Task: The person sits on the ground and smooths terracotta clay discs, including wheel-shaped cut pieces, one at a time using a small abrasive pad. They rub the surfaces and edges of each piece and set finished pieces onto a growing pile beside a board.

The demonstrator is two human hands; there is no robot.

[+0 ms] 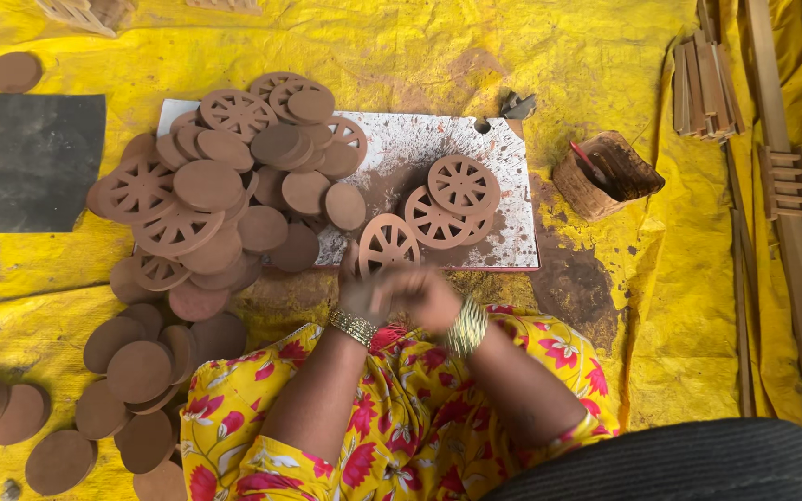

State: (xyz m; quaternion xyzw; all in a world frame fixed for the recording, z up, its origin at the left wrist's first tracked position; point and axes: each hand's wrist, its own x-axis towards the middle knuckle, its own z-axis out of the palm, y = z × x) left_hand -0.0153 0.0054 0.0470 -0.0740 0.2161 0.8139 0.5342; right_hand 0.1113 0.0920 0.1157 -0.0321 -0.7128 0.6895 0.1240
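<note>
Brown wheel: a flat spoked wheel the colour of clay, stood up on the near edge of the board, just in front of both hands.
Left hand: the left hand touches the wheel's lower left rim; its fingers are curled, and whether they pinch the rim I cannot tell.
Right hand: the right hand is blurred, just beside the left and below the wheel; I cannot tell whether it grips anything.
Wrists: gold bangles on the right wrist, a gold bracelet on the left.
Board: a white board spattered with brown, lying on a yellow sheet.
On the board: two more spoked wheels overlapping, to the right of the held one.
Heap: a pile of brown discs and wheels covering the board's left end and spilling onto the sheet.
Loose discs: plain brown discs near the left knee.
Pot: a small brown basket-like pot with a red-handled brush in it, right of the board.
Far right: wooden slats and long strips.
Far left: a dark square sheet.
</note>
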